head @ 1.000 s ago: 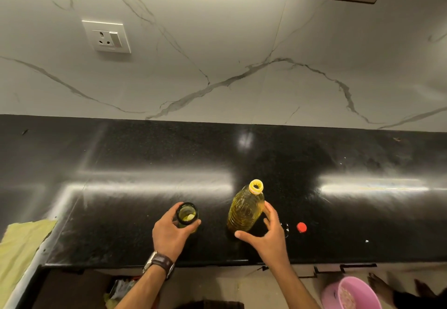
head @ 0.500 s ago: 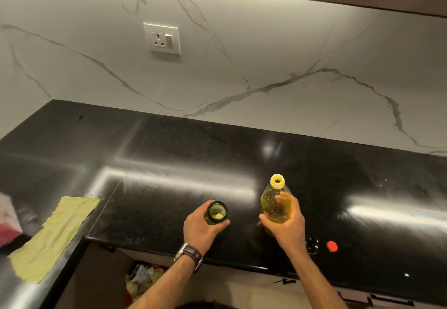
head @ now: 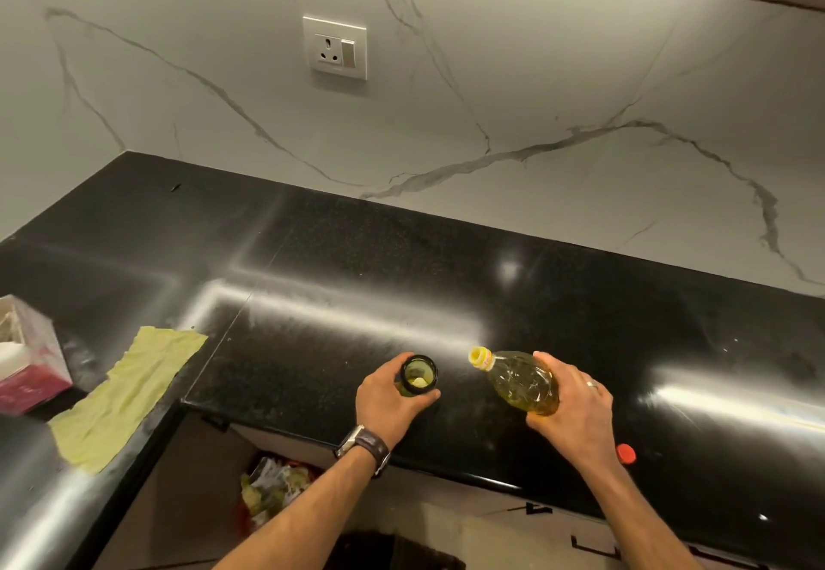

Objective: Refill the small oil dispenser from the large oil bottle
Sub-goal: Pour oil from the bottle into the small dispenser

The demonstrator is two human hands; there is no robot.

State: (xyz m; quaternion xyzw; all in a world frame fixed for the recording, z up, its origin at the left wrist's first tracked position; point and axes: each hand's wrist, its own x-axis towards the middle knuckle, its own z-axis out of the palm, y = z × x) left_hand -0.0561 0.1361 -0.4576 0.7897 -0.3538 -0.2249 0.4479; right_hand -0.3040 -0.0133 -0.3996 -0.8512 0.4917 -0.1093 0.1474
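Observation:
The small oil dispenser is a dark green glass vessel with an open mouth, standing upright on the black counter near its front edge. My left hand wraps around its side. The large oil bottle, clear plastic with yellow oil and an uncapped yellow neck, is tilted with its mouth pointing left toward the dispenser, a short gap away. My right hand grips the bottle's lower body from the right. No oil stream is visible.
A red cap lies on the counter just right of my right wrist. A yellow-green cloth and a pink tissue box sit on the left counter. A bin with rubbish stands below the edge. A wall socket is on the backsplash.
My right hand has lifted the large bottle from upright and tipped its mouth left toward the dispenser. My left hand stays on the dispenser. The camera has swung left.

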